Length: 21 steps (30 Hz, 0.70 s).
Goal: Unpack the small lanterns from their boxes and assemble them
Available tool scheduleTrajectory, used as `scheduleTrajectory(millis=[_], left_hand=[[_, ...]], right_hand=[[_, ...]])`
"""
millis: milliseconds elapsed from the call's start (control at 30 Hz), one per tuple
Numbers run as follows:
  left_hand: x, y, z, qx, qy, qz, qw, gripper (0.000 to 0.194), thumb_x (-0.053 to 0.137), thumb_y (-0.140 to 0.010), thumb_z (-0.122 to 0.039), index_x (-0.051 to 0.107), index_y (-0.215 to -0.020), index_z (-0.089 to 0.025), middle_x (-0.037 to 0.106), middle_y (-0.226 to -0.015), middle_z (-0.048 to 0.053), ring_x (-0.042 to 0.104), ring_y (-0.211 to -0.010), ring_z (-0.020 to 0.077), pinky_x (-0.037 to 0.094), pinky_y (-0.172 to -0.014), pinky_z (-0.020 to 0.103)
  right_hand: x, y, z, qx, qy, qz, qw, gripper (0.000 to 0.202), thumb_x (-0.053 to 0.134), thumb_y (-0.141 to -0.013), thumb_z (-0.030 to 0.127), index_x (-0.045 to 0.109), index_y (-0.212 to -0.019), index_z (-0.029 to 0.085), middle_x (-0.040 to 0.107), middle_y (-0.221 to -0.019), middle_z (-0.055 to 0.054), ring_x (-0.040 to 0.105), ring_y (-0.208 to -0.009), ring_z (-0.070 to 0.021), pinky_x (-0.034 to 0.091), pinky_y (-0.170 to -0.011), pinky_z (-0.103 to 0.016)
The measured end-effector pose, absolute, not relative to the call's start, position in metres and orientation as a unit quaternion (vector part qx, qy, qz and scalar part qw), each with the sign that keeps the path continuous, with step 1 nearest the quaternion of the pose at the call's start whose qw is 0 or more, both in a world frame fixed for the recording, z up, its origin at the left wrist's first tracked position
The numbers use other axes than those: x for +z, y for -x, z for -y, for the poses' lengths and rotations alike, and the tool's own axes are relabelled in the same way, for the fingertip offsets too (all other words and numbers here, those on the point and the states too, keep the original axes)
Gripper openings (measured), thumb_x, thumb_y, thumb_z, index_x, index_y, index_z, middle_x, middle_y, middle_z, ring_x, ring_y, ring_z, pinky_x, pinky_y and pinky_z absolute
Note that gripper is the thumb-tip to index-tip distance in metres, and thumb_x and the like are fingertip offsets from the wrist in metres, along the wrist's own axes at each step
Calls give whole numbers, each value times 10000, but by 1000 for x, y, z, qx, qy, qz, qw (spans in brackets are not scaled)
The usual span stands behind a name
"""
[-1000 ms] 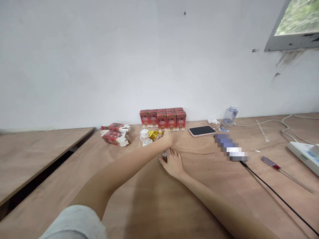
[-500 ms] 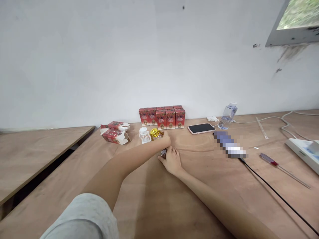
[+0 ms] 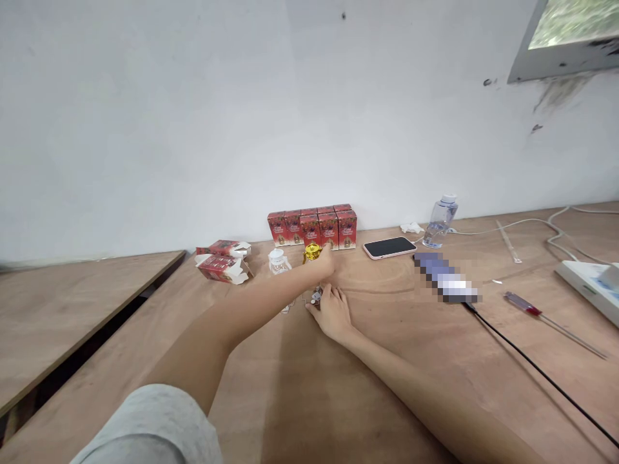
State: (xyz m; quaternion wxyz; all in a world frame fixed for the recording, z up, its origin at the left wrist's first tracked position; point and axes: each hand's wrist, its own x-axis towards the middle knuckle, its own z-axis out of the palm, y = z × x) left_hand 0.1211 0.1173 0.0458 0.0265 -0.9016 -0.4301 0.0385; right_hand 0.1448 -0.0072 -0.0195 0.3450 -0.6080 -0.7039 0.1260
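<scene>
A small gold lantern (image 3: 312, 252) is upright in my left hand (image 3: 327, 261), whose fingers are closed around its right side and partly hidden behind the wrist. Below it, my right hand (image 3: 335, 312) rests on the table with curled fingers on a small brown-and-silver part (image 3: 316, 296); most of that part is covered. A small white lantern (image 3: 277, 262) stands left of the gold one, its lower portion behind my left forearm. Thin wire pieces (image 3: 288, 307) lie just under that forearm.
Red printed boxes (image 3: 328, 230) stand in rows by the wall, with opened red boxes (image 3: 222, 267) at left. To the right are a phone (image 3: 389, 247), a water bottle (image 3: 440, 222), a pixelated object with a black cable, a screwdriver (image 3: 525, 305) and a power strip (image 3: 587, 287).
The gold lantern has moved right and slightly up with my left hand. My right hand stays nearly in place on the small part. Wire pieces now show below the left forearm.
</scene>
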Motion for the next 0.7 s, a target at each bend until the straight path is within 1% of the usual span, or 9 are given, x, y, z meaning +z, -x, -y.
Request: scheduleTrajectory(millis=[67,133,200,233,300,367,433,567,700], left_hand=[[63,-122,-118,60,912,406,26,247,558,-849,-306,587,-1050,-165,602,-1087,76,579,-971,195,466,-871,415],[85,-121,-121,55,924,378,28,211,641,-751,-225,638,-961,-208,644,-1044,57,575,-1004,218,406,-943,402],[109,-114,-129,22,934,356,32,338,624,-706,-193,617,-1035,-270,619,-1148,5,536,-1092,209,382,-971,342],[119,-109,-134,-3,934,355,38,380,579,-724,-194,587,-1093,-282,589,-1208,-14,510,-1132,195,371,-983,315],[131,-94,-148,-61,920,383,57,443,476,-768,-190,507,-1208,-236,515,-1310,8,452,-1202,188,332,-1024,307],[132,-75,-162,-108,889,438,75,488,406,-782,-170,442,-1268,-154,470,-1354,69,413,-1242,212,310,-1045,339],[122,-56,-172,-132,858,489,82,513,390,-772,-148,413,-1282,-99,469,-1349,116,424,-1236,230,339,-1020,351],[99,-31,-175,-147,832,527,88,455,436,-769,-181,455,-1221,-136,535,-1276,97,492,-1160,218,400,-948,336],[105,-34,-171,-133,832,528,102,270,515,-755,-266,547,-1010,-182,592,-1127,71,547,-1036,225,427,-880,343]], right_hand=[[-20,-145,7,136,606,700,352,419,613,-738,256,474,-1111,125,582,-1153,-187,486,-1162,-294,256,-1025,-447],[-19,-146,6,158,603,691,367,458,647,-703,269,469,-1103,133,563,-1199,-180,472,-1179,-297,255,-1025,-451],[-18,-147,5,195,601,667,395,494,675,-656,275,465,-1085,149,556,-1218,-160,471,-1179,-297,277,-1006,-457],[-18,-148,4,216,599,649,417,501,675,-641,268,460,-1080,159,560,-1214,-144,477,-1173,-289,291,-996,-454],[-17,-149,2,265,584,600,478,472,640,-646,240,445,-1071,181,578,-1182,-111,506,-1141,-253,330,-976,-429],[-17,-150,0,312,554,537,555,390,583,-674,222,436,-1034,195,603,-1109,-92,556,-1054,-212,390,-931,-382],[-17,-150,-2,338,526,475,619,301,540,-699,230,431,-978,199,615,-1022,-87,588,-947,-188,443,-857,-339],[-17,-151,-4,334,512,421,670,244,517,-716,256,423,-935,206,609,-916,-68,589,-840,-174,464,-779,-312],[-20,-153,-5,334,508,406,682,247,527,-719,277,423,-933,208,595,-898,-65,580,-828,-171,466,-767,-306]])
